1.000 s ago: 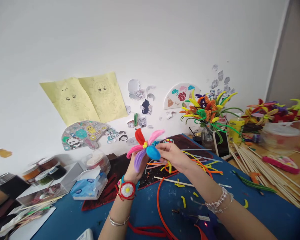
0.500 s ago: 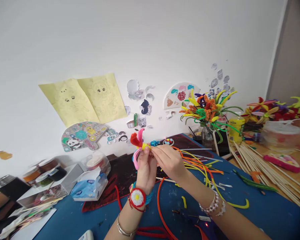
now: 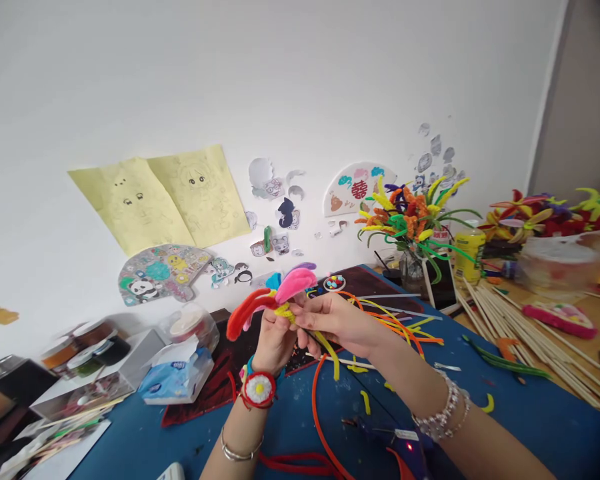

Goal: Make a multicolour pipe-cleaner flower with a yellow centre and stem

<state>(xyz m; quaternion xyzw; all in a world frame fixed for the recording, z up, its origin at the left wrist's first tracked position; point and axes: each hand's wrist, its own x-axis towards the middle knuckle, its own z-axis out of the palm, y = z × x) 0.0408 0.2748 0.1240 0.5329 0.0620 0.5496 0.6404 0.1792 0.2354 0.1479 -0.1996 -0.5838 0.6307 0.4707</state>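
Note:
A pipe-cleaner flower (image 3: 297,285) with red, pink, purple and blue petals is held up in the middle, tilted to the left. Yellow pipe cleaner is wound round its base. My left hand (image 3: 274,343) is closed on that base, thumb against the yellow winding. Right beside it, my right hand (image 3: 353,323) pinches at the yellow pipe cleaner (image 3: 329,347), whose loose end hangs down beneath the fingers. A thin dark stem runs down to the right from under the hands. The exact pinch point is partly hidden by the fingers.
On the blue mat (image 3: 300,413) lie orange and yellow pipe cleaners (image 3: 395,327), a glue gun (image 3: 405,443) with a red light, and a tissue pack (image 3: 176,377). Wooden sticks (image 3: 525,340) spread at right. Behind stands a vase of pipe-cleaner flowers (image 3: 413,220).
The flower has turned, its red petals now pointing left and the pink one up. My right hand has shifted slightly, and the yellow end now hangs below it. The view has moved a little.

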